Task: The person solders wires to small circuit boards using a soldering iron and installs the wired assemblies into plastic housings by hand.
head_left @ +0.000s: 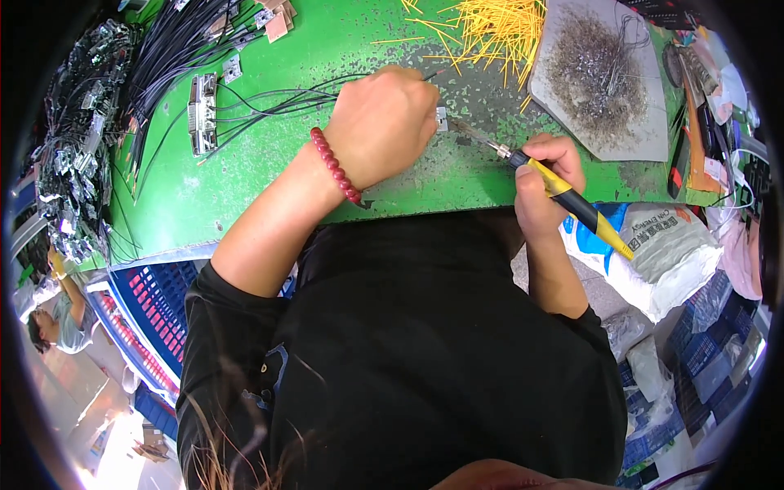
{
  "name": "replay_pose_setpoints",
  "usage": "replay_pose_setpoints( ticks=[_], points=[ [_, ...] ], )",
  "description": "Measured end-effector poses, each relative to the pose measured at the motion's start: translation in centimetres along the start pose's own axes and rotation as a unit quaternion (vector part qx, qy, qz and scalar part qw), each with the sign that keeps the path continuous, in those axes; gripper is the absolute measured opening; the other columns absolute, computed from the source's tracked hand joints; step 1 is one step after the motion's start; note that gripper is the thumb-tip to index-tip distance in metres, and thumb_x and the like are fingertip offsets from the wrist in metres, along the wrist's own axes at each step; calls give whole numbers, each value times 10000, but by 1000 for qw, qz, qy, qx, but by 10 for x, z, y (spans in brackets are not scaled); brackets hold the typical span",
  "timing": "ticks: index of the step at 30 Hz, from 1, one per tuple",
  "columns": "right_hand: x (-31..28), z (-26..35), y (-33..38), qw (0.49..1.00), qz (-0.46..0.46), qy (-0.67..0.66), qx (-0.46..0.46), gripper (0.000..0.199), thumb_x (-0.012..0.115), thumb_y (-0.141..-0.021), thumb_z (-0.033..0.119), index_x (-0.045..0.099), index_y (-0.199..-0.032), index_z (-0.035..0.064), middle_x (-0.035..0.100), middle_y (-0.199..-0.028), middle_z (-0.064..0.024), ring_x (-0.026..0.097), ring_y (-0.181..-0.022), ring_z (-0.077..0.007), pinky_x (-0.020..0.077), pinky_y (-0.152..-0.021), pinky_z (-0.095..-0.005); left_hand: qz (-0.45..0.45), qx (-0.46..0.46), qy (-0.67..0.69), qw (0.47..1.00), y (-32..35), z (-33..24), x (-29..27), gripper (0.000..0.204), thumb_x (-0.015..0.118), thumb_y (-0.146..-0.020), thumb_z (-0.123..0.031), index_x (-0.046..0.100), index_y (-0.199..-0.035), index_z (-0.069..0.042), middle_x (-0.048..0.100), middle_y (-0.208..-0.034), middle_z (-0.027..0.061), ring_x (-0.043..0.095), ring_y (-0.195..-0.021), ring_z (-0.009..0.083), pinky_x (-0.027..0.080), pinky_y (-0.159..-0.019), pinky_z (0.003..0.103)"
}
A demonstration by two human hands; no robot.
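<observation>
My right hand (549, 181) is closed round the handle of a yellow and black soldering iron (576, 204). The iron's tip points left, at a small silver metal plate (442, 120) on the bench; whether they touch I cannot tell. My left hand (387, 114), with a red bead bracelet (333, 166) on its wrist, is closed beside that plate. Thin black cables (306, 100) run into it from the left, and a dark wire end sticks out past its knuckles. Its fingertips are hidden under the hand. The cables lead from a silver metal part (202, 114).
Yellow thin sticks or wires (498, 33) lie scattered at the back of the green bench (269, 192). A grey board (645, 135) with dark residue is at the right. Black cables (175, 65) and piled metal parts (77, 155) fill the left. A white sack (665, 273) stands below right.
</observation>
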State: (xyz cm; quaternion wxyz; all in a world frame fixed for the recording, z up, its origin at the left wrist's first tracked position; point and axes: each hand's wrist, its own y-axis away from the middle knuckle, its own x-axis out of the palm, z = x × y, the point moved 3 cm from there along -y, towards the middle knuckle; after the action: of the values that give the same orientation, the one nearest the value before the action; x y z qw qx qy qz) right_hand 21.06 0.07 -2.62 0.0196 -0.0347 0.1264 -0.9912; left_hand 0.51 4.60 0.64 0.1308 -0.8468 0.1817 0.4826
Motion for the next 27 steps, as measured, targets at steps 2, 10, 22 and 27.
replay_pose_setpoints(
  ticks=[2,10,22,27],
  points=[
    [-1,0,0,1000,-5,-19,-14,158,639,-765,20,541,-889,22,515,-767,-9,429,-650,-53,348,-583,-214,-1,1,1,1000,0,0,0,101,637,-754,-110,597,-698,-37,585,-753,104,599,-785,325,494,-654,436],
    [-2,1,1,999,-29,-19,-25,230,677,-813,125,545,-965,13,529,-809,-21,443,-682,-59,356,-612,-210,7,-6,4,1000,-1,-1,-2,96,643,-752,-116,606,-705,-41,588,-759,106,601,-784,326,493,-656,432],
    [42,5,-71,987,88,132,-9,318,691,-855,68,602,-1157,113,649,-749,-53,638,-691,-113,516,-644,-252,27,-9,13,1000,0,-2,-3,88,674,-740,-123,615,-734,-58,581,-781,105,606,-796,318,500,-680,424],
    [61,-7,-82,989,139,46,23,323,625,-831,-18,577,-1134,81,543,-674,-17,519,-587,-56,411,-542,-203,16,2,29,999,1,1,-6,98,683,-733,-118,609,-739,-55,571,-772,107,601,-791,327,496,-683,432]
  ],
)
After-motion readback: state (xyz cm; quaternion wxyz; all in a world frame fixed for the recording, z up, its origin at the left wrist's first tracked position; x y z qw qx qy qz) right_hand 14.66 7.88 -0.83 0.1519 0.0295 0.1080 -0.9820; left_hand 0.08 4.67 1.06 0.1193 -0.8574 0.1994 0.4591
